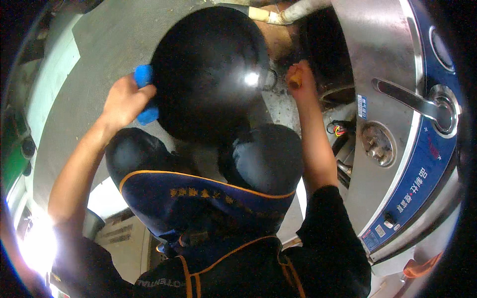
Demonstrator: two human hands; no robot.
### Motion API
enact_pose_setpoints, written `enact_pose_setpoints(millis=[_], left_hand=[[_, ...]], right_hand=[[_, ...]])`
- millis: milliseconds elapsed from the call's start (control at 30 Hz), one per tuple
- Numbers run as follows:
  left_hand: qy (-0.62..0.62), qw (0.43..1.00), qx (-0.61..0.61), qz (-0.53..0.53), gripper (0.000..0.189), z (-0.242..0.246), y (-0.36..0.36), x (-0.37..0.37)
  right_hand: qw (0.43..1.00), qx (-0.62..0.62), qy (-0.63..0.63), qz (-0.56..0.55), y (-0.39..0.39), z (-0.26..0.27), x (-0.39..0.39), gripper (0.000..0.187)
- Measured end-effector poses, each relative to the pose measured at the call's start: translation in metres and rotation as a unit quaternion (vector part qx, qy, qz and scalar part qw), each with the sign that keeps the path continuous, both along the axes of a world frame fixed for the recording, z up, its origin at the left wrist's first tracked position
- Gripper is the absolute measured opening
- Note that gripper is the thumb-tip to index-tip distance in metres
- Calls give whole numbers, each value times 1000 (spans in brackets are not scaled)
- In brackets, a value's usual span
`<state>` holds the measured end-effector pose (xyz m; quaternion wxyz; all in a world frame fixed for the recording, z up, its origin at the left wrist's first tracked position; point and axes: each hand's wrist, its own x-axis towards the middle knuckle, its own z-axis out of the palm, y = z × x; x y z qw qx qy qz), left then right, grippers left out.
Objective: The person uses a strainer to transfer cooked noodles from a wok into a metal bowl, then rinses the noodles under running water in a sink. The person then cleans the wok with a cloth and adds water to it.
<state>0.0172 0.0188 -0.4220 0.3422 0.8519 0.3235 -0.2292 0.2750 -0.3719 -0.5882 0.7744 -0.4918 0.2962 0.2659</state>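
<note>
A large round black wok (208,67) stands in front of my bent knees, its dark face catching a bright glint. At its left rim, my left hand (128,97) grips a folded blue cloth (144,76) that lies against the edge. To the right of the wok, my right hand (303,74) is closed in a fist around a yellow-orange handle (296,79). Blur and the fingers hide the rest of that tool. The fist is apart from the wok, beside the dark cavity (324,41) of a stainless steel stove.
The stove's steel front (376,48) rises at right, with a long lever handle (402,93) and a round metal fitting (377,144). Coloured wires (340,129) hang near my right forearm. A wrapped pipe (266,15) crosses behind the wok. Textured grey flooring (97,52) spreads left.
</note>
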Motion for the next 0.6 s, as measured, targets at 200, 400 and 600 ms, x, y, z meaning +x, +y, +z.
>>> enact_pose_setpoints(millis=[200, 400, 600], left_hand=[[11, 993, -41, -106, 49, -22, -82, 91], [-50, 992, -60, -104, 53, -67, -189, 173], [-117, 982, -144, -35, 50, -124, -258, 258]], right_hand=[[998, 5, -24, 56, -61, 57, -28, 12], [998, 7, -64, 11, -82, 91, -37, 7], [998, -31, -52, -15, -78, 110, -40, 9]])
